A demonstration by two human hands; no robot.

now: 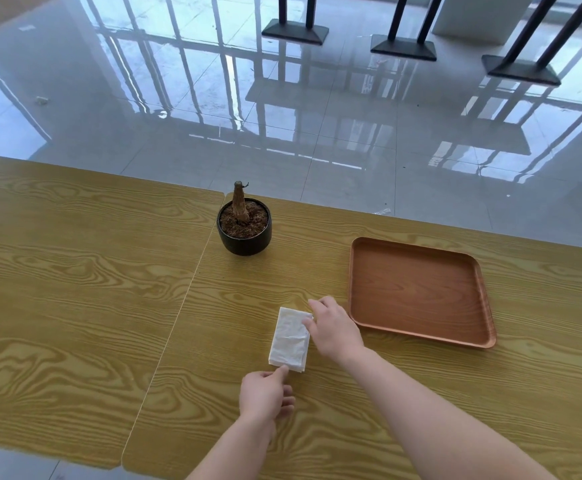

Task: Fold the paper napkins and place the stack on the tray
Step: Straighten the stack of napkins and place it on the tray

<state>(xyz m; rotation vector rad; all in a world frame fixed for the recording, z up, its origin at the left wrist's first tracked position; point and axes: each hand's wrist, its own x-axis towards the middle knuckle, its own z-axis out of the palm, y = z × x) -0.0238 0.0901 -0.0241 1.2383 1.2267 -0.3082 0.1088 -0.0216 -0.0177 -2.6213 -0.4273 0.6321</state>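
A small stack of white folded paper napkins [290,339] lies flat on the wooden table, just left of the brown wooden tray [469,334]. My right hand [333,327] rests at the stack's right edge, its fingertips pinching the upper right corner. My left hand [265,394] is at the near edge, with thumb and forefinger on the stack's lower left corner. The tray has nothing on it.
A black pot with a bare brown stump [244,225] stands behind the napkins. A seam [178,313] runs between two joined tables, left of the stack. Beyond the table's far edge lies glossy tiled floor with dark table bases [404,46].
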